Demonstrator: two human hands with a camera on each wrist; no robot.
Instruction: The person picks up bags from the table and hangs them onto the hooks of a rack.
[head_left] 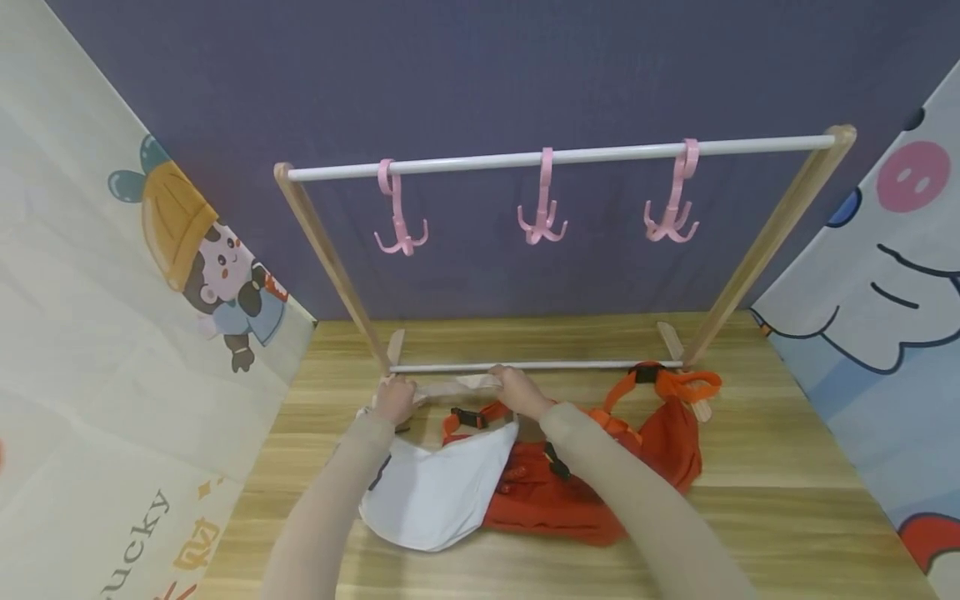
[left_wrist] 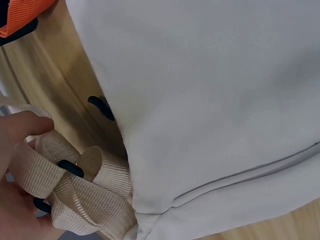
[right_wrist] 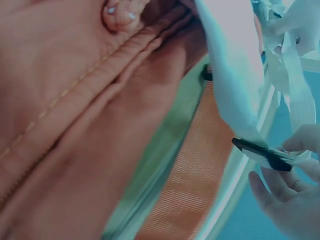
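Note:
A white bag (head_left: 438, 492) with a pale strap lies on the wooden surface, overlapping a red bag (head_left: 555, 500) with orange straps and black buckles. My left hand (head_left: 395, 400) grips bunched cream webbing (left_wrist: 85, 195) beside the white bag's edge, its fingers curled round the folds in the left wrist view. My right hand (head_left: 519, 392) pinches the other end of the strap near a dark buckle (right_wrist: 262, 154), seen in the right wrist view. Between the hands the strap (head_left: 453, 386) stretches just in front of the rack's lower bar.
A rack with wooden legs and a white top bar (head_left: 480, 162) stands behind the bags. Three pink hooks (head_left: 401, 221) hang from it. The lower bar (head_left: 585, 365) runs close to the surface. Printed cloth panels flank both sides, with a dark wall behind.

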